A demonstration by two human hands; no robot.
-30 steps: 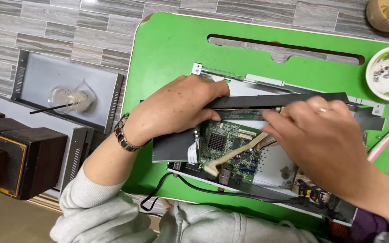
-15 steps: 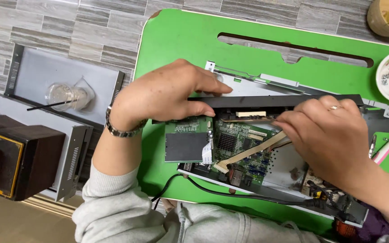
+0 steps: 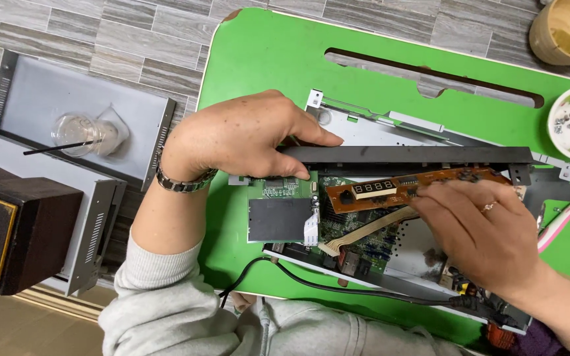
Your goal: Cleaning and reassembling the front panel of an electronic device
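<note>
Green folding table (image 3: pixel 265 59) over grey floor tiles. Since a second ago, the brown display board (image 3: pixel 417 186) has come free below the black front panel (image 3: pixel 404 155), frame centre. Left hand (image 3: pixel 245 135) clamps the panel's end; right hand (image 3: pixel 483 231) fingers pinch the board.

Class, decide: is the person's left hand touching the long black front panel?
Touching. The head view shows the left hand with thumb and fingers wrapped round the left end of the black front panel.

matt black plastic front panel (image 3: pixel 404 155), brown fibreboard-looking display board (image 3: pixel 417 186), bare grey sheet metal chassis (image 3: pixel 423 247), glossy green plastic table (image 3: pixel 278 59)
</note>
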